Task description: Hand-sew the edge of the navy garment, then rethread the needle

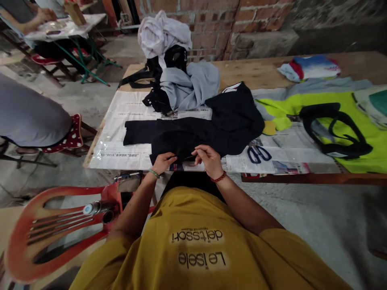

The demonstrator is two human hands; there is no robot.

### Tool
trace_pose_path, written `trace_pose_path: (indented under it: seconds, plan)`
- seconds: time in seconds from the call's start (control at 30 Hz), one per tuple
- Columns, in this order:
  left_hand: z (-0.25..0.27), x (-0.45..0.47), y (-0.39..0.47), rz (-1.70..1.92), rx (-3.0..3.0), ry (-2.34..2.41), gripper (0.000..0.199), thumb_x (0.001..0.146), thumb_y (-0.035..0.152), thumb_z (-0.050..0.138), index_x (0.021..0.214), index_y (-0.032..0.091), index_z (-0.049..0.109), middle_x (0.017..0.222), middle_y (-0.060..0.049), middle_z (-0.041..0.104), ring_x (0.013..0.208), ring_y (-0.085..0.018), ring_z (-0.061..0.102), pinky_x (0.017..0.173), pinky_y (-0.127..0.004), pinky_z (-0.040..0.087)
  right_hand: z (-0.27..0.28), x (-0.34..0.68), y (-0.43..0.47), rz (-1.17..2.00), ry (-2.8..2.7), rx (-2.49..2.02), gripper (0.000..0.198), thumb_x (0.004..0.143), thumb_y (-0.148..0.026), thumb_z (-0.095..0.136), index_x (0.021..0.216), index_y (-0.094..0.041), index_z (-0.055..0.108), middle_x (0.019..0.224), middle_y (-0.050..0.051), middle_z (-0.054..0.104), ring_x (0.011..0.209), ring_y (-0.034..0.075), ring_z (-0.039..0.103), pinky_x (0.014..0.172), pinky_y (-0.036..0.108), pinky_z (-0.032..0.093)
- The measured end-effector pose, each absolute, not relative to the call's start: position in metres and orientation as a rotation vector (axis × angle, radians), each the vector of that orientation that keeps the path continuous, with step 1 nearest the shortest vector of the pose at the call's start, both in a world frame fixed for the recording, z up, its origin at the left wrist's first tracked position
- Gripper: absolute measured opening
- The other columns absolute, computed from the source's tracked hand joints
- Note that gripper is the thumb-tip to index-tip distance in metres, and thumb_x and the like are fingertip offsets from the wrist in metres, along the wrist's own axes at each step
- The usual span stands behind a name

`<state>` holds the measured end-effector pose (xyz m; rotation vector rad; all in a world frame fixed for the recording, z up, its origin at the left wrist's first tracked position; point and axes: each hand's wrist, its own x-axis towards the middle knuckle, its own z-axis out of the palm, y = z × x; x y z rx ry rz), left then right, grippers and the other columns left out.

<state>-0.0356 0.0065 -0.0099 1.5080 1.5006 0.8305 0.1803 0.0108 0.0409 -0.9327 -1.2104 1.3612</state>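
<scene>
Head view: a dark navy garment (184,135) lies along the near edge of a wooden counter (260,72), spread over sheets of newspaper (111,139). A narrow, flat section points left, while the right end is bunched into a loose heap. The left hand (164,162), with a green bracelet (154,173) at the wrist, has its thumb and fingers pinched on the garment's near edge. The right hand (208,160), wearing a red beaded bracelet (219,176), is raised just over that edge, thumb and forefinger closed on a thin strand (188,157); whether it is needle or thread is too fine to tell.

Blue-handled scissors (259,154) lie on the newspaper just right of the garment. Behind it sit a crumpled grey cloth (201,84) and a bundled white cloth (160,34), with a black strap (136,80) beside them. Farther right, a neon yellow garment (287,102) is spread out with a curved black band (332,109) on top. Below, to the left, a metal flask (93,208) rests on a red plastic chair (22,237). Beyond that, a person in grey (30,112) is seated on a stool.
</scene>
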Motion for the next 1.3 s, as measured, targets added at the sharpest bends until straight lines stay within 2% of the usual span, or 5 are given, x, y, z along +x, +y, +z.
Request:
trace_pose_path:
  seconds: [0.27,0.47,0.67,0.87,1.3]
  plan:
    - [-0.016,-0.037,0.007,0.888,1.422,1.515,0.033,0.071,0.046,0.064,0.079,0.015,0.071,0.073,-0.001,0.064,0.069,-0.013,0.052,0.063,-0.023,0.041,0.034,0.177,0.015,1.465,-1.002,-0.951,0.034,0.08,-0.053,0.057,0.097,-0.025,0.053,0.074,-0.003,0.061,0.05,0.008,0.054,0.049,0.022,0.043]
    - [-0.012,-0.039,0.006,0.889,1.441,1.505,0.03,0.074,0.044,0.063,0.078,0.015,0.071,0.072,0.0,0.064,0.069,-0.013,0.054,0.065,-0.022,0.043,0.018,0.172,0.002,1.662,-1.27,-1.097,0.026,0.084,-0.044,0.053,0.094,-0.022,0.06,0.052,-0.009,0.043,0.037,0.005,0.035,0.039,0.02,0.028]
    - [-0.014,-0.041,0.004,0.909,1.437,1.47,0.027,0.074,0.041,0.064,0.077,0.015,0.07,0.071,0.001,0.063,0.068,-0.012,0.054,0.067,-0.023,0.043,0.007,0.161,-0.004,1.298,-1.847,-1.31,0.02,0.084,-0.018,0.048,0.086,-0.019,0.068,0.071,-0.001,0.063,0.063,0.01,0.055,0.061,0.022,0.04]
    - [-0.014,-0.038,0.003,0.904,1.534,1.454,0.034,0.069,0.045,0.07,0.086,0.015,0.072,0.082,-0.003,0.066,0.078,-0.017,0.06,0.074,-0.027,0.047,0.001,0.157,-0.002,1.162,-1.968,-1.338,0.021,0.087,-0.02,0.048,0.091,-0.02,0.068,0.073,0.0,0.067,0.069,0.013,0.059,0.067,0.023,0.041]
    - [-0.018,-0.026,-0.001,0.988,1.616,1.482,0.019,0.074,0.034,0.066,0.079,0.017,0.072,0.073,-0.001,0.063,0.068,-0.013,0.057,0.064,-0.024,0.044,-0.008,0.158,-0.001,1.076,-2.009,-1.412,0.02,0.087,-0.015,0.048,0.086,-0.019,0.067,0.075,0.002,0.068,0.072,0.014,0.06,0.069,0.023,0.041]
